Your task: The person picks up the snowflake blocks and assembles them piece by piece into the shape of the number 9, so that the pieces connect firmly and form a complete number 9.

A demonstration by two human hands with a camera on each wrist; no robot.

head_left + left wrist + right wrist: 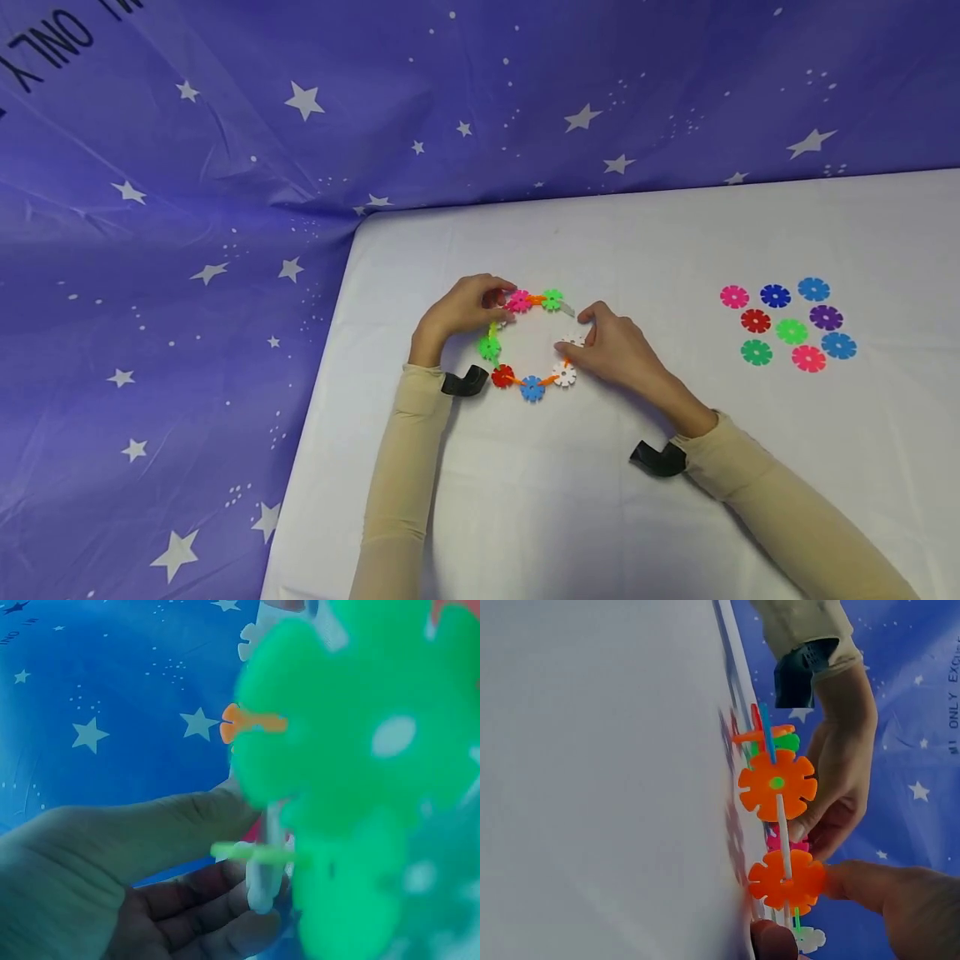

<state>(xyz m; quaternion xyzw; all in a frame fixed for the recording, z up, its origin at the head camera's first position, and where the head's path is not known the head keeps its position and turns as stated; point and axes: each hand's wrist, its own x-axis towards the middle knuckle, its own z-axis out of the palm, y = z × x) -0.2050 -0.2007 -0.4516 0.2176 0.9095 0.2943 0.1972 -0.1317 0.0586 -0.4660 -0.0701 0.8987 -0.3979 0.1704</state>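
Note:
A ring-shaped chain of notched plastic snowflake discs (532,388), in several colours, is raised above the white table. Flat-facing discs alternate with edge-on ones. At the ring's upper left, my left hand (463,307) pinches the chain beside a pink disc (520,301). On the right side, my right hand (618,348) holds a white disc (574,340) between thumb and forefinger. Close to that forefinger's tip is a pale edge-on disc (567,309) beside a green one (552,299). In the right wrist view, the forefinger touches an orange disc (786,876). A blurred green disc (337,735) covers much of the left wrist view.
Several loose snowflake discs (791,332) lie flat on the white tablecloth (540,500) to the right. A purple star-patterned cloth (487,92) hangs behind the table and along its left. Black curved pieces (660,459) stick out at both wrists.

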